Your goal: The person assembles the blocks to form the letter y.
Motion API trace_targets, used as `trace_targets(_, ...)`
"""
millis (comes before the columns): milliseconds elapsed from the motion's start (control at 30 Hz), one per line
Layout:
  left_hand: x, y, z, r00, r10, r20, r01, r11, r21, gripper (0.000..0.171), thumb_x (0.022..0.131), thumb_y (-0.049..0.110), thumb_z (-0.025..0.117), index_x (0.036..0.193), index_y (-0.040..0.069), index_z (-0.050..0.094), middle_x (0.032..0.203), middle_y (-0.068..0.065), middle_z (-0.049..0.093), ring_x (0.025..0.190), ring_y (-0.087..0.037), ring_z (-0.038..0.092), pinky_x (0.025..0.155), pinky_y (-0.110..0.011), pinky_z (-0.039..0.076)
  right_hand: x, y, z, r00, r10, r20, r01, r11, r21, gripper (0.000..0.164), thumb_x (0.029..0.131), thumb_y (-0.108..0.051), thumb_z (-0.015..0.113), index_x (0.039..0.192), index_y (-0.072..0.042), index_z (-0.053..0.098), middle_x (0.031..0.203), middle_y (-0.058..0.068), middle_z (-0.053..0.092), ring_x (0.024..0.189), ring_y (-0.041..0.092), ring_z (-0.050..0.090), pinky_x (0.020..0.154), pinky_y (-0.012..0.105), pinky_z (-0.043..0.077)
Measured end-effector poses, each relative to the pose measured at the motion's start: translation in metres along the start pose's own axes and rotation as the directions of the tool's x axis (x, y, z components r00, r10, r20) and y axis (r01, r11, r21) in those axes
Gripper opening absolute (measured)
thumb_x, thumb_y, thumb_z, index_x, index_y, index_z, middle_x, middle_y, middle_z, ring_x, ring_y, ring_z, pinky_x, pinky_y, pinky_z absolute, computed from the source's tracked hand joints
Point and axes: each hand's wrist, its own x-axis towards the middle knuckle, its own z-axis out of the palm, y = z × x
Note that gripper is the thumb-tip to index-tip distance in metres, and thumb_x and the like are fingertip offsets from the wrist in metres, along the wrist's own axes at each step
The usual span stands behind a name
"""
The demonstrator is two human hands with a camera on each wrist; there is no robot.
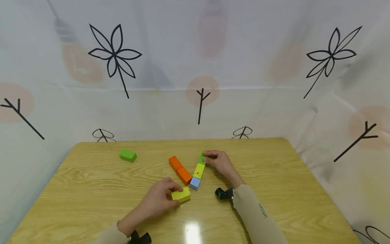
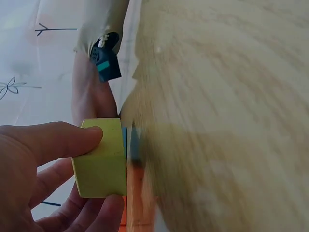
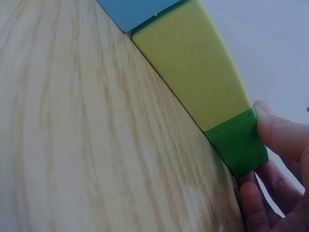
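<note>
My left hand (image 1: 158,198) pinches a yellow block (image 1: 181,195) between thumb and fingers, close over the table in front of the other blocks. In the left wrist view the yellow block (image 2: 101,164) fills the grasp. At the far end of a row, my right hand (image 1: 221,163) grips a green block (image 1: 201,158) by its sides. That row runs on through a yellow block (image 1: 199,170) to a blue block (image 1: 195,183) at the near end. Two orange blocks (image 1: 180,170) lie end to end, slanting toward the blue one, so the blocks form a V.
A separate green block (image 1: 128,155) lies at the back left of the wooden table (image 1: 91,189). A patterned white cloth (image 1: 164,112) hangs behind the table and along its sides. Dark camera mounts (image 1: 223,194) are strapped at both wrists.
</note>
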Motion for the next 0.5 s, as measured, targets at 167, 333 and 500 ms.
trace_targets(167, 0.004, 0.005, 0.009, 1.000, 0.007, 0.014, -0.008, 0.999, 0.038, 0.030, 0.074, 0.010, 0.087, 0.100, 0.016, 0.074, 0.093, 0.006, 0.057, 0.085, -0.009, 0.057, 0.067, -0.023, 0.052, 0.000, -0.001, 0.000, 1.000, 0.018, -0.010, -0.018, 1.000, -0.005, 0.025, 0.090, -0.014, 0.075, 0.115, -0.010, 0.076, 0.132, 0.007, 0.062, 0.128, 0.030, 0.051, 0.105, 0.046, 0.042)
trace_targets(333, 0.007, 0.008, 0.014, 1.000, 0.006, 0.006, -0.007, 0.996, 0.093, 0.033, 0.070, 0.019, 0.091, 0.097, 0.019, 0.072, 0.088, 0.008, 0.054, 0.079, -0.006, 0.053, 0.067, -0.022, 0.050, 0.001, -0.007, 0.001, 0.999, 0.038, -0.017, -0.039, 0.999, -0.033, 0.024, 0.090, -0.013, 0.075, 0.113, -0.011, 0.077, 0.129, 0.007, 0.064, 0.122, 0.029, 0.055, 0.101, 0.045, 0.045)
trace_targets(500, 0.010, 0.010, 0.018, 1.000, 0.003, 0.000, -0.003, 0.989, 0.145, 0.038, 0.067, 0.030, 0.094, 0.094, 0.019, 0.070, 0.084, 0.009, 0.052, 0.072, -0.005, 0.049, 0.063, -0.021, 0.046, 0.001, -0.011, 0.002, 0.998, 0.056, -0.020, -0.057, 0.997, -0.044, 0.022, 0.091, -0.011, 0.074, 0.113, -0.009, 0.077, 0.127, 0.009, 0.065, 0.114, 0.027, 0.058, 0.094, 0.042, 0.049)
